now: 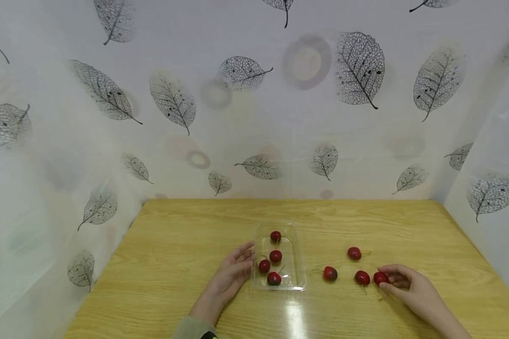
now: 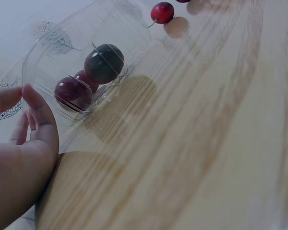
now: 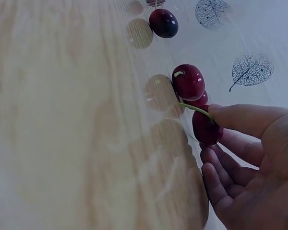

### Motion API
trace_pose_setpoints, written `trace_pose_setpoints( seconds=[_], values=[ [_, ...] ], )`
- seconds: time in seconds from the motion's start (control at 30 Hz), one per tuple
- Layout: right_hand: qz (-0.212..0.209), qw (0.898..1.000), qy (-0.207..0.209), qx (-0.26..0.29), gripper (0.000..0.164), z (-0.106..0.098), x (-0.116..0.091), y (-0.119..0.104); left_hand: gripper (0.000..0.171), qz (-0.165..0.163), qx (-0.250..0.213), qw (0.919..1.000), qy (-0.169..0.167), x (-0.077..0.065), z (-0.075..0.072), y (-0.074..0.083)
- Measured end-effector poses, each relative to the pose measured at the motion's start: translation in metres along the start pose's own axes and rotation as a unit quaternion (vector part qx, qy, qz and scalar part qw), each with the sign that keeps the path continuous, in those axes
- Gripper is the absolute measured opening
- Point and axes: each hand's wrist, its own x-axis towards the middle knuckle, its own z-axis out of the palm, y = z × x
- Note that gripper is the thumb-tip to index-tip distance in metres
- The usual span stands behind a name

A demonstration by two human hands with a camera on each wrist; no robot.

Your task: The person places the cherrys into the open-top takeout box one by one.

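A clear plastic box [image 1: 294, 263] stands on the table with several dark red cherries [image 1: 275, 256] inside, some with stems. My left hand [image 1: 233, 273] rests at the box's left side, its fingertips at the wall; in the left wrist view the thumb [image 2: 41, 115] lies close against the rim. With thumb and fingers my right hand [image 1: 413, 287] pinches a cherry [image 1: 380, 278], right at the table surface. The right wrist view shows this cherry [image 3: 206, 128] with its green stem under the thumb. Another cherry [image 1: 362, 278] lies just left of it.
Two more loose cherries lie between box and right hand: one farther back [image 1: 354, 253], one nearer the box [image 1: 330, 273]. The wooden table [image 1: 186, 235] meets a leaf-patterned covering [image 1: 246, 127] at its back and sides.
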Motion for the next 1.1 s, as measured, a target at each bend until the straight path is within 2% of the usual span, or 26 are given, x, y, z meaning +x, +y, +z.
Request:
trace_pose_setpoints(
  seconds=[0.33, 0.7, 1.1],
  values=[
    [-0.011, 1.000, 0.004, -0.006, 0.039, -0.002, 0.000, -0.003, 0.063, 0.001, 0.002, 1.0000, -0.009, -0.004, 0.001, 0.001],
    [-0.018, 1.000, 0.020, -0.014, 0.041, 0.001, 0.006, -0.019, 0.061, 0.000, -0.005, 1.0000, -0.009, -0.006, 0.001, 0.002],
    [-0.063, 0.997, 0.047, 0.004, 0.036, 0.006, 0.014, -0.043, 0.059, -0.001, -0.013, 0.9998, -0.014, -0.006, 0.002, 0.006]
  ],
)
